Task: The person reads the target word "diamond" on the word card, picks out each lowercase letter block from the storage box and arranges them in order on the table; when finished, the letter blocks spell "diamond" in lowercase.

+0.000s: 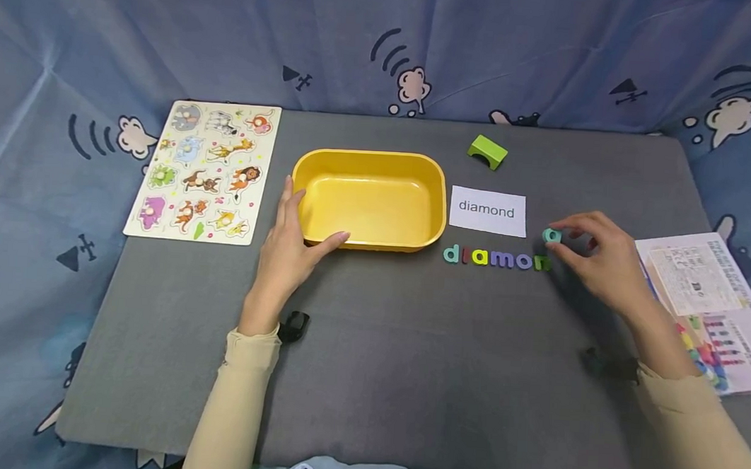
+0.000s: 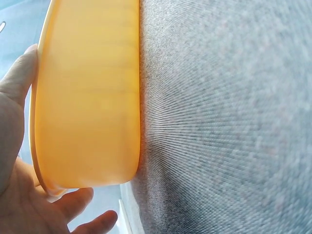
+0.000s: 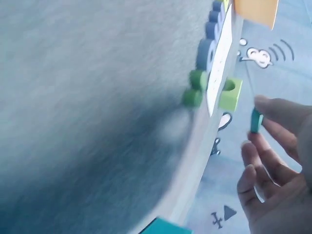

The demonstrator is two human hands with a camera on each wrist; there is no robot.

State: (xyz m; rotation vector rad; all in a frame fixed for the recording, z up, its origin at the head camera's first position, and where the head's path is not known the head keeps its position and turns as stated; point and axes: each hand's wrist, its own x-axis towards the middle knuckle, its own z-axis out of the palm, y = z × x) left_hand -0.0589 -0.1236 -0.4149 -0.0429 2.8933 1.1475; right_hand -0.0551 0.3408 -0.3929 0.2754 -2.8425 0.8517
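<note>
My right hand [image 1: 604, 257] pinches a small teal letter piece [image 1: 551, 235] with a round hole between thumb and fingertip. It is just above the right end of a row of coloured letters [image 1: 500, 259] reading "diamon". In the right wrist view the piece [image 3: 256, 120] appears edge-on in the fingers, apart from the table. My left hand [image 1: 285, 251] holds the near left corner of a yellow tray [image 1: 375, 246], thumb along the front rim and fingers around the left side. A white card [image 1: 488, 211] printed "diamond" lies above the letter row.
A green arch block [image 1: 487, 152] stands behind the card. At the left lies an animal puzzle board [image 1: 203, 172]. A packet with printed sheets [image 1: 716, 309] is under the right forearm. A patterned blue cloth [image 1: 334, 48] borders the grey table [image 1: 407, 364].
</note>
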